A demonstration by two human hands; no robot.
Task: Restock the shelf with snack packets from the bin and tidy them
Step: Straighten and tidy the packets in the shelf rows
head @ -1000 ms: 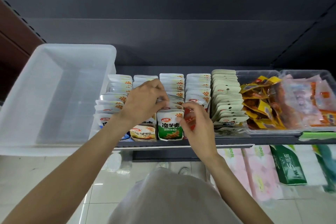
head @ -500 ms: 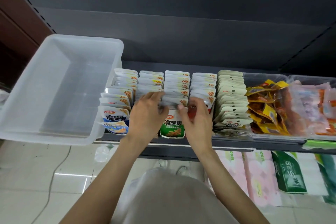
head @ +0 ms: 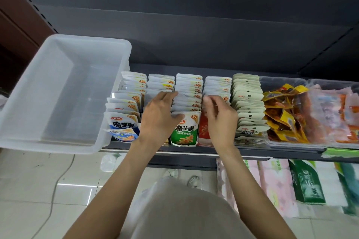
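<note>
Bin (head: 58, 93), upper left of frame, shows no packets inside – restock looks done, tidying in hand. Shelf (head: 194, 150) runs across mid-frame w/ packet rows standing front to back.

Left hand (head: 158, 116), centre frame: fingers spread and fairly straight, laid over the second row and against the left side of the green-front row (head: 186, 110); thumb touches the front green packet (head: 185, 130). Grip not closed round anything.

Right hand (head: 219, 118), just right of centre: fingers curled over the tops of the red-front row (head: 215, 88). Whether they pinch a packet – cannot tell.

Blue-front row (head: 126, 108), left, leans unevenly; pale row (head: 247, 99) sits to the right, then trays of loose snacks (head: 285, 114).

Recommend: press rows from both sides evenly, square top edges, keep front packets upright and facing out. Avoid dragging neighbouring packets askew.
</note>
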